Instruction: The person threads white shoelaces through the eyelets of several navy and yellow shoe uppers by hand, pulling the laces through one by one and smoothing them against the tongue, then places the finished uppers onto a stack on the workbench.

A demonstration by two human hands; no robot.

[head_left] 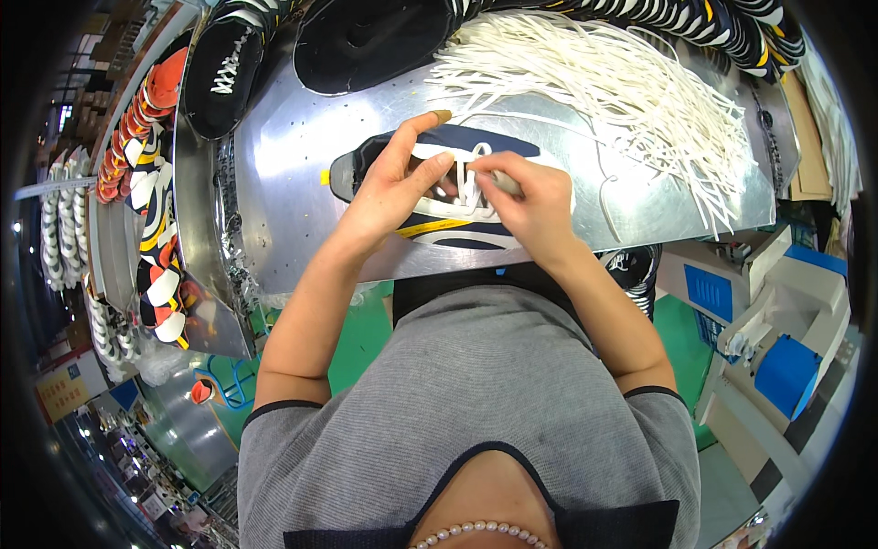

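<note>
A navy, white and yellow shoe upper (pixel 441 226) lies in front of me, its dark grey end to the left. My left hand (pixel 389 192) grips its upper left part, thumb and forefinger apart across the top edge; some fingertips show inside the lacing opening. At the eyelets, the thumb and fingers of my right hand (pixel 530 194) pinch a white shoelace (pixel 468 183). The lace crosses the opening in short bars and forms a small loop above my right fingertips. Exactly which eyelet it passes through is too small to tell.
A large heap of loose white laces (pixel 594 82) spreads over the far right of the metal table (pixel 293 220). Dark uppers (pixel 366 46) stand along the far edge, with one laced upper (pixel 218 78) at the left. Red and white uppers (pixel 137 137) line the left side. A blue-panelled machine (pixel 791 371) stands right.
</note>
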